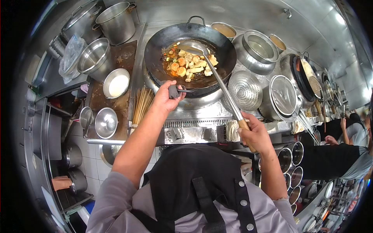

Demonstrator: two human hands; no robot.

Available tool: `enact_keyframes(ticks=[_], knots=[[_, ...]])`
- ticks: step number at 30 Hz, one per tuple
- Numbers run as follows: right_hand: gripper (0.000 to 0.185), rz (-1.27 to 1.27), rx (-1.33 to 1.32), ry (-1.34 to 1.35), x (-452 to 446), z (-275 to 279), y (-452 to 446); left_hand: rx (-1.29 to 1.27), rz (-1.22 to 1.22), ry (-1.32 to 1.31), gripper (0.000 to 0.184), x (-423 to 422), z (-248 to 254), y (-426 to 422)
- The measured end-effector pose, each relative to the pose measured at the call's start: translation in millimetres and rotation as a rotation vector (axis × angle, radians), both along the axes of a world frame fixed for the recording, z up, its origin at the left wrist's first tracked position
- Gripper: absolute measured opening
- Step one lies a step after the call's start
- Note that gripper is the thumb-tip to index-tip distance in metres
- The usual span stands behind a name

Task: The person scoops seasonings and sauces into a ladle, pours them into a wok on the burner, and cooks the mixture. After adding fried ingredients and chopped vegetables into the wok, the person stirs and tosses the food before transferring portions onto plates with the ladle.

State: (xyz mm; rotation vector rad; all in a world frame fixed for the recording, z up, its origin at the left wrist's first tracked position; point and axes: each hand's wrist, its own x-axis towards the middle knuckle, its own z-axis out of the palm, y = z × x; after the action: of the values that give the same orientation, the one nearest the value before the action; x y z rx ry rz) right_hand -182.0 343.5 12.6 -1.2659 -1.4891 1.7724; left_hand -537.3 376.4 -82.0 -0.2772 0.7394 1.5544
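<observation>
A large black wok (159,46) sits on the stove in front of me, holding pale chunks and orange pieces of food (190,64) in brown sauce. My left hand (168,96) is wrapped round the wok's near handle (182,91), with a dark cloth (173,91) at the grip. In my right hand (254,132) is the wooden end of a long metal ladle (222,83). Its bowl (191,46) lies in the wok, over the far part of the food.
Left of the wok are a bowl of white contents (116,83), an empty metal bowl (106,122) and a bundle of sticks (142,105). At right are a perforated skimmer (245,90), a strainer (283,95) and a pot (260,46). Other people (334,155) stand far right.
</observation>
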Motion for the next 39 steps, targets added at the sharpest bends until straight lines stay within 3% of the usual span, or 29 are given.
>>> enact_keyframes(ticks=[3,5,14,20,25,32,39], knots=[[0.052,0.006,-0.036,0.065,5,-5,6,0.037,-0.015,0.004,0.029,-4,-4,1],[0.051,-0.022,-0.258,0.381,16,-6,5,0.024,-0.032,-0.017,0.028,-6,-9,4],[0.054,-0.077,-0.137,0.327,40,4,-17,-0.013,-0.015,-0.047,0.025,-3,-3,3],[0.058,-0.03,-0.032,0.038,19,-4,-19,0.013,-0.004,-0.009,0.024,-1,0,0],[0.055,0.008,-0.177,0.193,32,-5,-14,0.038,-0.018,0.001,0.025,-3,-3,0],[0.056,-0.088,-0.008,0.173,59,-4,-44,0.002,-0.029,-0.058,0.027,-7,-10,4],[0.057,-0.164,-0.013,0.166,80,-5,-62,0.076,-0.052,0.018,0.03,-4,-6,0]])
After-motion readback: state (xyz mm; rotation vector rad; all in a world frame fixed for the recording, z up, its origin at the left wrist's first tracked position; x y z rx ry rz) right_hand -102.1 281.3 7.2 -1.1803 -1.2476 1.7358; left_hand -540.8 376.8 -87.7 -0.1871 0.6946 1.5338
